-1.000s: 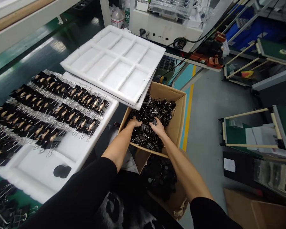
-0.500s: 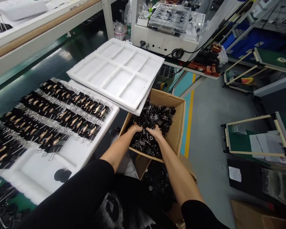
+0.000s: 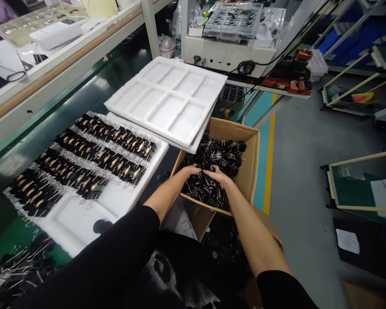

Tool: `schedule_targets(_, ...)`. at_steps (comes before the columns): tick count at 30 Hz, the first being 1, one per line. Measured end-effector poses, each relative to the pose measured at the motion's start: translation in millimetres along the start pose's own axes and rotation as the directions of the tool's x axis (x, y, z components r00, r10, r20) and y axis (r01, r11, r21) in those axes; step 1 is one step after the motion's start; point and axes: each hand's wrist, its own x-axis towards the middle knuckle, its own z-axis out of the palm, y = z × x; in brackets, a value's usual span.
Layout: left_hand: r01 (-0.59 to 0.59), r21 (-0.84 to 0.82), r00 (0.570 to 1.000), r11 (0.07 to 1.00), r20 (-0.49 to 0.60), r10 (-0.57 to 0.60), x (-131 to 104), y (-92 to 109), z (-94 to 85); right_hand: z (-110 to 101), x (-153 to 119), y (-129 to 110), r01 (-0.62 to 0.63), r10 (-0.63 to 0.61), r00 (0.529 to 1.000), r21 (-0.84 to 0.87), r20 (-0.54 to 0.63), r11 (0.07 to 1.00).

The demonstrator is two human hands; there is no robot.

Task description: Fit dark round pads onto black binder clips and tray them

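A cardboard box (image 3: 251,165) holds a heap of black binder clips (image 3: 227,154) with silver wire handles. Both hands are inside it. My left hand (image 3: 190,171) and my right hand (image 3: 216,174) face each other, thumbs inward and nearly meeting, curled round a cluster of clips; the other fingers are mostly hidden among the clips. To the left, a white foam tray (image 3: 122,201) carries rows of black clips gripping small tan-edged pieces. A dark round piece (image 3: 102,226) lies at its near side.
A stack of white compartmented foam trays (image 3: 167,96) overhangs the box's far left edge. More loose clips (image 3: 19,268) lie at the lower left. Below the box, another carton holds dark round pieces (image 3: 221,240). A white machine (image 3: 228,53) stands behind, and wheeled racks (image 3: 350,184) at the right.
The view has shifted left, so the scene sits further right. Both hands stay in the clips, with thumbs and hand backs showing a little more and closer together.
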Motion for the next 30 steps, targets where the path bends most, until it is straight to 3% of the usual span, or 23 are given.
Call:
schedule_targets(3, 0.033, -0.043, 0.994, 0.999, 0.104, -0.028, -7.3, 5.6, -2.7, -2.7, -6.2, 0.0, -0.042, 0.039, 0.999, 0.099, 0.026, 0.994)
schedule_targets(6, 0.029, -0.082, 0.990, 0.996, 0.141, -0.018, -16.0, 11.1, 0.0, -5.3, -15.6, -0.3, -0.077, 0.077, 0.997, 0.184, 0.005, 0.980)
schedule_targets(12, -0.036, -0.176, 0.993, 0.984, 0.106, 0.056, -27.6, 16.1, 14.3, 1.1, -25.9, -4.7, -0.078, 0.122, 0.987, 0.345, -0.109, 0.935)
schedule_targets(17, -0.071, -0.253, 0.991, 0.965, 0.094, 0.098, -37.1, 21.4, 13.7, 4.4, -35.8, -15.4, -0.037, 0.122, 0.976, 0.416, -0.180, 0.909)
schedule_targets(20, -0.091, -0.314, 0.986, 0.945, 0.108, 0.131, -43.7, 25.6, 12.9, 3.0, -43.2, -20.1, 0.051, 0.070, 0.969, 0.472, -0.235, 0.880)
schedule_targets(24, -0.153, -0.414, 0.970, 0.897, 0.109, 0.216, -51.8, 29.0, 18.1, 0.9, -49.1, -23.3, 0.276, -0.061, 0.935, 0.609, -0.350, 0.744)
schedule_targets(30, -0.224, -0.653, 0.945, 0.724, 0.038, 0.326, -62.8, 34.7, 34.7, 7.6, -52.9, -24.9, 0.493, -0.163, 0.848, 0.637, -0.504, 0.592)
